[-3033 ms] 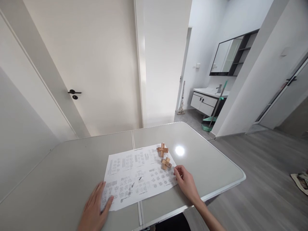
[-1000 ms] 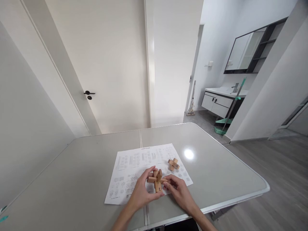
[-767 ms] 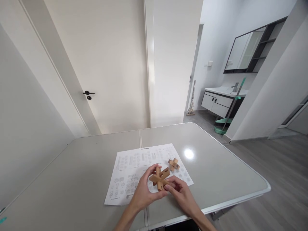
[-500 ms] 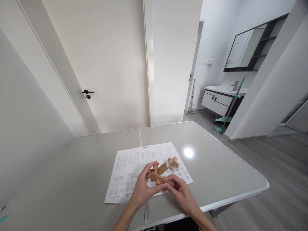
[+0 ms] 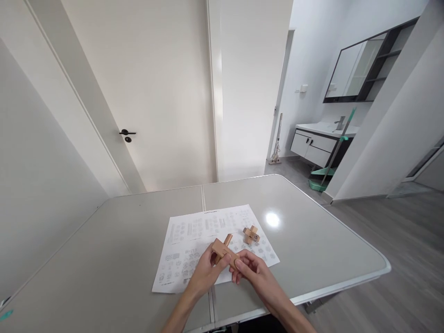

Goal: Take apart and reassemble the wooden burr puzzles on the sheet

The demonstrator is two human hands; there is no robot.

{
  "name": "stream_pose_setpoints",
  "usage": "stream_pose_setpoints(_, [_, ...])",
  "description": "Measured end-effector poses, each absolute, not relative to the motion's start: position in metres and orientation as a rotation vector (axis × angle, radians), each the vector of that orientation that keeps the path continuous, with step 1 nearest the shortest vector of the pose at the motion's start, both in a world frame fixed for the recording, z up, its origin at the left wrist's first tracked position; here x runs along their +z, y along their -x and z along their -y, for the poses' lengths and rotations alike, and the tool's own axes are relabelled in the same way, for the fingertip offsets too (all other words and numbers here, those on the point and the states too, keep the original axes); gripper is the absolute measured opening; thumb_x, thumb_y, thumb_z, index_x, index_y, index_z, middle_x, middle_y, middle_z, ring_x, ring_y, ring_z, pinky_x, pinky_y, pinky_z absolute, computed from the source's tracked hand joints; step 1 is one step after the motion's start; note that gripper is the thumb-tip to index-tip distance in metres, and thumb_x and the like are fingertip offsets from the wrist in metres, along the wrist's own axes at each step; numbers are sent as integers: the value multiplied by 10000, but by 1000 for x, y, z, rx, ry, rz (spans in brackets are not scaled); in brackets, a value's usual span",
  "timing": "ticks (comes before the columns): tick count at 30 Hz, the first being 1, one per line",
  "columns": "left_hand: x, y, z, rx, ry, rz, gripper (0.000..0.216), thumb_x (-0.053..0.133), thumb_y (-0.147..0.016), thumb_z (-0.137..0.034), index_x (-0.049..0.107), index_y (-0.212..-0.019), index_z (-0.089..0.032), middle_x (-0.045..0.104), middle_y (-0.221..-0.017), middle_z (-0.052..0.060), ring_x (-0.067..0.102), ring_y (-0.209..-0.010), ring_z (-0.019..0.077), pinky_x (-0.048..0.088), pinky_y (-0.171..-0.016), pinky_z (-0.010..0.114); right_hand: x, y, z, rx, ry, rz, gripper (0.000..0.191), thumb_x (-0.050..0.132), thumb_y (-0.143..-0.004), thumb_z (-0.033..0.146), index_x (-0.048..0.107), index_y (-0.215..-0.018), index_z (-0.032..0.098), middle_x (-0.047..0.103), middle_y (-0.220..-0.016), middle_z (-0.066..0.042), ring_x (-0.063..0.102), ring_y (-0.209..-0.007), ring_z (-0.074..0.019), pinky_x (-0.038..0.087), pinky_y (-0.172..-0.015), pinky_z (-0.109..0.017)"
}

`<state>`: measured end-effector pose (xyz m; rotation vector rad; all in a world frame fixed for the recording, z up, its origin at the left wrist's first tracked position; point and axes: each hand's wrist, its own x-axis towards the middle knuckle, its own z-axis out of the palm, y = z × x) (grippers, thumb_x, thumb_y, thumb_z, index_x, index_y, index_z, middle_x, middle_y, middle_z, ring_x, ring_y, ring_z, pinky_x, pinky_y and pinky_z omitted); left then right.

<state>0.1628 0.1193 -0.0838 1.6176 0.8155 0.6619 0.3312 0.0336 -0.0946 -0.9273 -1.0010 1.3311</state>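
Observation:
Between my two hands, above the lower part of a printed sheet, is a set of wooden puzzle pieces (image 5: pixel 219 247): a flat-sided bar lies across a rounded rod that sticks up behind it. My left hand (image 5: pixel 205 273) is closed round the left side, its thumb pressed on the bar. My right hand (image 5: pixel 252 270) pinches the bar's lower right end between thumb and fingers. Fingers hide the underside of the pieces. A second wooden puzzle (image 5: pixel 251 235), a cross of interlocked blocks, sits on the right part of the printed instruction sheet (image 5: pixel 178 226).
The grey table (image 5: pixel 305 249) has a pale metal rim and a seam (image 5: pixel 204 199) running across it under the sheet. Beyond stand a closed door (image 5: pixel 166 92), a mop (image 5: pixel 277 143), a washbasin cabinet (image 5: pixel 314 143) and a green dustpan (image 5: pixel 317 185).
The held wooden pieces have been turned, so the bar now faces up and the rod points to the upper right. My left thumb has come onto the bar.

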Motion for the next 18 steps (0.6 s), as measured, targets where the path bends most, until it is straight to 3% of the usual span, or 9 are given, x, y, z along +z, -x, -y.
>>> stream_pose_setpoints(4, [-79, -163, -120, 660, -1574, -785, 659, 645, -838, -716, 608, -1243, -198, 685, -973, 58, 614, -949, 245, 481, -896, 372, -94, -332, -35, 1367, 896, 917, 372, 691, -896, 584, 643, -927, 216, 697, -869, -43, 645, -710, -191, 511, -712, -328])
stream_pose_setpoints(8, [-79, -160, -123, 705, -1531, -897, 536, 640, -839, -717, 627, -978, -199, 599, -861, 6, 525, -763, 169, 441, -763, 307, -97, -340, -40, 1291, 893, 866, 368, 700, -897, 572, 660, -975, 214, 694, -863, -37, 616, -676, -166, 507, -692, -314])
stream_pose_setpoints(13, [-77, -154, -122, 695, -1322, -864, 597, 418, -925, -771, 569, -846, -199, 552, -837, -6, 379, -565, 95, 366, -607, 279, -113, -355, -51, 953, 1261, 1048, 462, 587, -937, 633, 659, -1074, 198, 715, -829, -64, 641, -644, -203, 517, -575, -319])
stream_pose_setpoints(18, [-69, -150, -116, 572, -932, -769, 712, 351, -880, -853, 588, -813, -184, 569, -761, -6, 301, -448, 51, 256, -489, 240, -138, -353, -67, 594, 1541, 1327, 348, 492, -1004, 532, 653, -1008, 224, 732, -742, -42, 682, -616, -231, 511, -608, -337])
